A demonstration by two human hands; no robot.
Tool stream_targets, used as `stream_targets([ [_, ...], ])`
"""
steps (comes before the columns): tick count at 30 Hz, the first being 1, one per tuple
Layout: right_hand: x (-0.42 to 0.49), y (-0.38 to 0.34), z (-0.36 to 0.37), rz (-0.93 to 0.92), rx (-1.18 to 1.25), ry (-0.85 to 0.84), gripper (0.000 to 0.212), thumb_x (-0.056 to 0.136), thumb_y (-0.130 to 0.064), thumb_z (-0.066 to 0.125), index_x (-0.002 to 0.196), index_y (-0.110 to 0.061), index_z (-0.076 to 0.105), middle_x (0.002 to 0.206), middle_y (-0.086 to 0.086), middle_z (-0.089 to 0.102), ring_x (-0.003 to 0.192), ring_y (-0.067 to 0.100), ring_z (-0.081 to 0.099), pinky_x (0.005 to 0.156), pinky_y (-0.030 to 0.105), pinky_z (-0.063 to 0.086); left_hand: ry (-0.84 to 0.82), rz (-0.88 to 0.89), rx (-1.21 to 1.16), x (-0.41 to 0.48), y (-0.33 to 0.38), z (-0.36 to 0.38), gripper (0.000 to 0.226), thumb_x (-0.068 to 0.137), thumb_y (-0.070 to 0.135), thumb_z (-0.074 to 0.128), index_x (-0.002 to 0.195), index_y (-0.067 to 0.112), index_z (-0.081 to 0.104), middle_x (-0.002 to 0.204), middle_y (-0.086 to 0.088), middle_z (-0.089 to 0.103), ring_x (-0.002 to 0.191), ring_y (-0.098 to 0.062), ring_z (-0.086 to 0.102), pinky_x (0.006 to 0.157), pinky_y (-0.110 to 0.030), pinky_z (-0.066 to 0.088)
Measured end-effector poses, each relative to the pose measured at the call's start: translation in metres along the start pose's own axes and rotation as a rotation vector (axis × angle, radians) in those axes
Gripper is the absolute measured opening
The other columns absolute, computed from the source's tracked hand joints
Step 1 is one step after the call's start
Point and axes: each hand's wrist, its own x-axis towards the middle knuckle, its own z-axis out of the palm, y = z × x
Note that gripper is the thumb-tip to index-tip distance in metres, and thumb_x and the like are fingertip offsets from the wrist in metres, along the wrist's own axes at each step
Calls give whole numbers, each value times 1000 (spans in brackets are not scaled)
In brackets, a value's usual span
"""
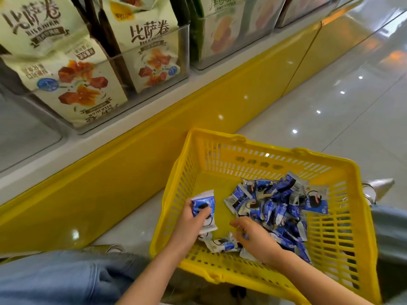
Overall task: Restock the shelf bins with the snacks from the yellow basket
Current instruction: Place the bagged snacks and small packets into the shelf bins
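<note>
The person wears blue jeans. The left hand, right hand and arms are bare. A pale, pointy shoe has thin straps.

Basket's on the floor near right, just before the shelf. Packets heaped in its right half, one packet in the left grip by its left wall. Bins of bags along the shelf, far left.

Smooth yellow plastic basket; shiny crinkled film on snack packets; clear hard plastic shelf bins; matt, paper-like bags; glossy polished floor; soft blue denim.
</note>
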Motion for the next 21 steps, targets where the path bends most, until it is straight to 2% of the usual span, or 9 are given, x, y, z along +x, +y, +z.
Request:
stream_targets([
  [2,12,16,11,75,-18,-156,40,95,-27,53,133,-26,43,140,-7,42,125,12,44,101,24,38,10,4,8,2,1,-7,16,90,19,58,102,27,53,99,-3,65,83,-7,65,59,-12,48],
  [5,28,26,31,152,27,-284,49,92,-25,57,138,-22,40,147,-1,37,134,18,35,110,31,32,-2,1,20,3,2,-13,18,91,19,56,108,25,54,103,-7,67,91,-16,66,75,-22,52],
  [7,35,26,43,183,88,-338,50,94,-25,53,141,-20,35,149,1,34,136,19,33,111,31,28,-1,9,12,4,2,-17,16,91,18,55,105,26,54,103,-7,67,89,-14,66,72,-18,52],
  [10,40,26,57,232,113,-407,53,96,-36,48,144,-22,31,148,3,36,134,20,36,112,35,29,22,21,0,5,3,-22,15,91,15,55,101,26,55,98,-3,66,75,0,65,59,-9,47],
  [13,45,27,61,246,47,-443,60,94,-44,47,146,-23,26,149,4,33,135,24,34,113,39,28,41,19,12,7,2,-24,16,91,14,55,104,24,56,98,0,65,79,-2,64,60,-8,47],
  [15,47,25,60,220,20,-428,59,93,-45,49,144,-22,32,144,5,38,130,22,39,110,36,33,56,19,22,8,1,-24,15,92,15,55,102,26,55,100,-1,64,84,-5,63,61,-7,46],
  [18,50,20,57,217,31,-421,53,91,-43,54,136,-17,42,135,4,48,120,18,47,102,30,38,60,15,10,7,0,-25,17,92,15,55,102,27,54,100,0,65,81,0,63,60,-6,46],
  [21,46,13,53,274,114,-438,50,90,-46,54,126,-14,43,115,3,57,101,13,54,94,30,44,68,9,8,6,-2,-26,19,92,15,55,106,27,54,101,1,65,86,-4,63,62,-8,47],
])
